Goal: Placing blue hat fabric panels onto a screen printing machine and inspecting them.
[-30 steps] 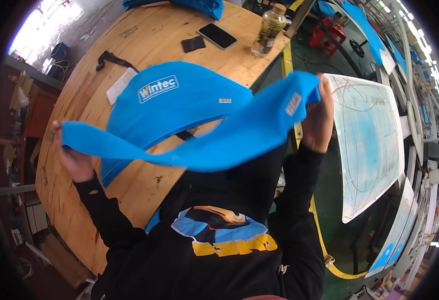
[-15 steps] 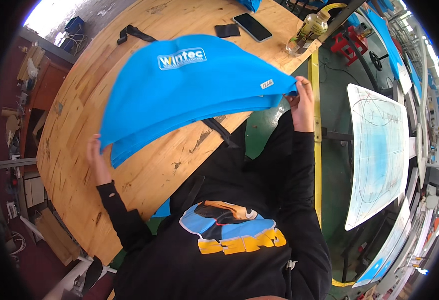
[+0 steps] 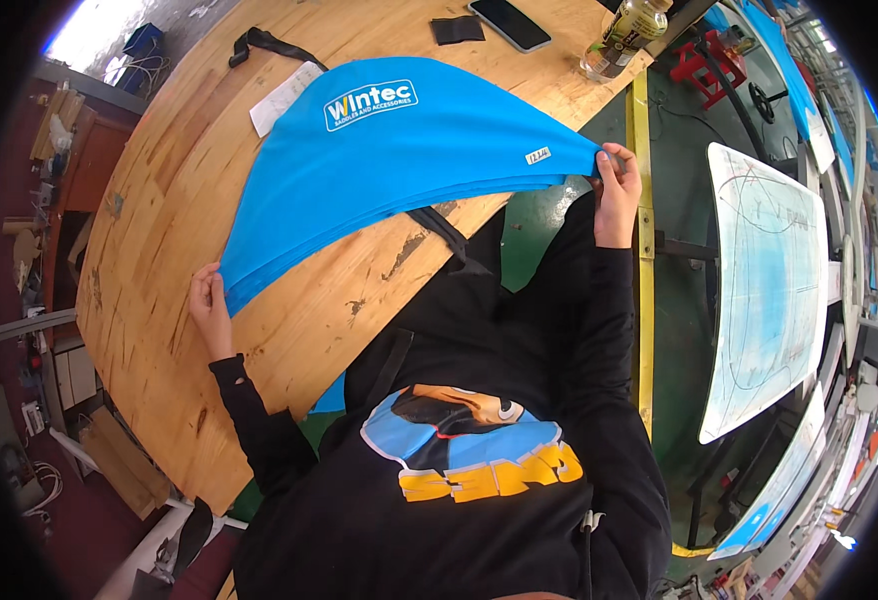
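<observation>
The left hand (image 3: 209,305) pinches one corner of a bright blue cloth (image 3: 379,165), its fingers closed over the fabric edge low on the wooden tabletop (image 3: 159,200). The right hand (image 3: 616,180) grips the opposite corner, thumb and fingers pressed together on the fabric just past the tabletop's near edge, above the green floor (image 3: 679,200). Between the two hands the cloth is stretched out flat over the tabletop in a broad, rounded shape, with a white printed logo near its far side and a small white tag (image 3: 538,155) close to the right hand's corner. A black strap (image 3: 439,225) shows from under the cloth's near edge and runs toward the person's dark sweatshirt.

Farther out, a sheet of white paper (image 3: 281,97) pokes from beneath the cloth's far left edge, and another black strap (image 3: 264,45) lies beyond it. At the far end of the tabletop lie a dark phone (image 3: 509,24) and a small black pouch (image 3: 457,30), with a plastic bottle (image 3: 624,35) standing near the corner. A yellow line (image 3: 642,250) runs along the floor beside the tabletop. To the right, a large pale blue and white panel (image 3: 769,290) stands apart from the tabletop, and a red stand (image 3: 704,65) sits beyond the bottle.
</observation>
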